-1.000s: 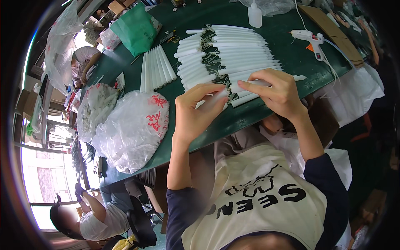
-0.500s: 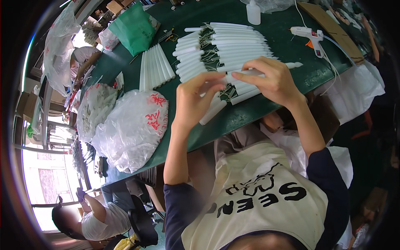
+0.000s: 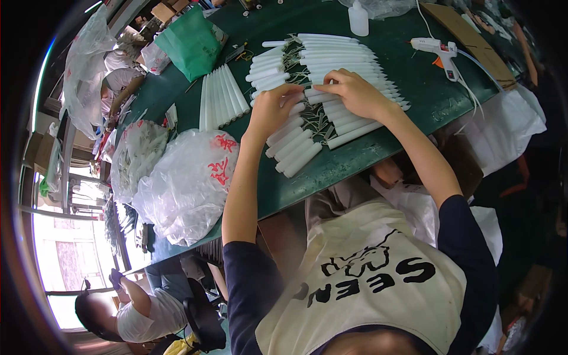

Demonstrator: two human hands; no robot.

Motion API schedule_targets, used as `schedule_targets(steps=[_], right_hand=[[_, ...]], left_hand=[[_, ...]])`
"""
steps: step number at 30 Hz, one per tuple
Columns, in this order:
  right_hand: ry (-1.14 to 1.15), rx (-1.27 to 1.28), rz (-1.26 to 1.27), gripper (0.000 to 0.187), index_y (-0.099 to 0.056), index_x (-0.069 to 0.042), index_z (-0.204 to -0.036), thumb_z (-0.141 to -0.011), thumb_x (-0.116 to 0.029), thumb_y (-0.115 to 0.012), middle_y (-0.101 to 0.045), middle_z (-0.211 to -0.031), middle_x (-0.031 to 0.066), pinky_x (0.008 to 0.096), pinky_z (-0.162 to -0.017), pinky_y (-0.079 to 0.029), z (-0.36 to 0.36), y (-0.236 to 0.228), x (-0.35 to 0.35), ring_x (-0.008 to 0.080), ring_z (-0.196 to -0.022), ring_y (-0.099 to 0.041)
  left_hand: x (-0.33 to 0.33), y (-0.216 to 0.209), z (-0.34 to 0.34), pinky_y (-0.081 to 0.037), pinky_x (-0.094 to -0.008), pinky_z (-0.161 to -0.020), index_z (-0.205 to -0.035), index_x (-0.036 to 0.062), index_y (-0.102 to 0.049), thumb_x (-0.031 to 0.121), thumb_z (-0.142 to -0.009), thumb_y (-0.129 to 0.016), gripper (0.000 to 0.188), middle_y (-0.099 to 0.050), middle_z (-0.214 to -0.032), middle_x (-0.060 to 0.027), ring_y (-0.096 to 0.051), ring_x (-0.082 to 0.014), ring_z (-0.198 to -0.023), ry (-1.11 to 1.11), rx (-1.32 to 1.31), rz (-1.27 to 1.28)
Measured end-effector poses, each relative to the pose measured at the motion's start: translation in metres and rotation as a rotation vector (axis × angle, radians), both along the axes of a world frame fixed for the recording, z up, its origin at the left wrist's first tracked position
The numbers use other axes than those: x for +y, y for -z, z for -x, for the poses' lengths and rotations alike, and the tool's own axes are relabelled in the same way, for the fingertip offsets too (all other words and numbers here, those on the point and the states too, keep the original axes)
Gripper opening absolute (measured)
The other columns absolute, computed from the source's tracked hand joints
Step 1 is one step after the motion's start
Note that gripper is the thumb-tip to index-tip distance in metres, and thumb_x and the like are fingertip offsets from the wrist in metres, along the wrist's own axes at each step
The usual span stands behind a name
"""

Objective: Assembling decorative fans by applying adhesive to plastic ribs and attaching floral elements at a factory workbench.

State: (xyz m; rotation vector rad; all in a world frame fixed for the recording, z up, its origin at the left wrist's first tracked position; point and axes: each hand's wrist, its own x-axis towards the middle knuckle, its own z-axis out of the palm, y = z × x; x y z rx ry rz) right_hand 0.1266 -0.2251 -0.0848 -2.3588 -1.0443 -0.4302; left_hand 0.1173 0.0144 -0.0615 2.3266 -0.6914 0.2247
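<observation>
On the green table lie two rows of white candle-shaped pieces. Long tapers with pointed tips (image 3: 337,61) form the right row, and shorter white tubes (image 3: 299,158) the left. Thin greenish wires (image 3: 316,122) run between the rows. My left hand (image 3: 274,112) is over the tube row, its thumb and fingers closed on a tube's inner end. My right hand (image 3: 360,94) rests over the tapers, pinching the inner end of one. A small gap separates the fingertips of the two hands. My palms and fingers hide parts of both pieces.
Loose white sticks (image 3: 222,97), a green bag (image 3: 189,42) and a large clear plastic bag (image 3: 183,183) are to the left. A glue gun (image 3: 436,50) with its cord lies at the right, and a white bottle (image 3: 358,19) stands at the back. Another person (image 3: 148,313) sits lower left.
Both hands have moved away from me and a little left. The white taper held above the rows before is now down in the row. More of the near tubes shows.
</observation>
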Motion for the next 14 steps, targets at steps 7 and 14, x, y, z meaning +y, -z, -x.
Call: schedule_targets(steps=[7, 14], right_hand=[[-0.021, -0.027, -0.042, 0.033, -0.068, -0.010, -0.115, -0.082, -0.009, -0.067, -0.060, -0.108, 0.0077, 0.0376, -0.089, -0.045, 0.000, 0.000, -0.009, 0.0279, -0.104, -0.056], [-0.095, 0.082, -0.012, 0.035, -0.069, -0.010, -0.114, -0.079, -0.005, -0.069, -0.060, -0.108, 0.0080, 0.0381, -0.091, -0.045, -0.007, -0.005, -0.009, 0.0280, -0.104, -0.056]], left_hand=[[0.008, -0.011, 0.011, -0.053, -0.0354, -0.083, -0.113, 0.0054, -0.068, 0.017, -0.078, -0.075, 0.038, -0.071, -0.103, -0.0108, -0.067, -0.0236, -0.090, -0.023, 0.028, -0.130], [0.014, -0.017, 0.010, -0.052, -0.0378, -0.083, -0.112, 0.0065, -0.068, 0.024, -0.071, -0.078, 0.046, -0.069, -0.106, -0.0128, -0.066, -0.0272, -0.095, -0.006, 0.047, -0.145]])
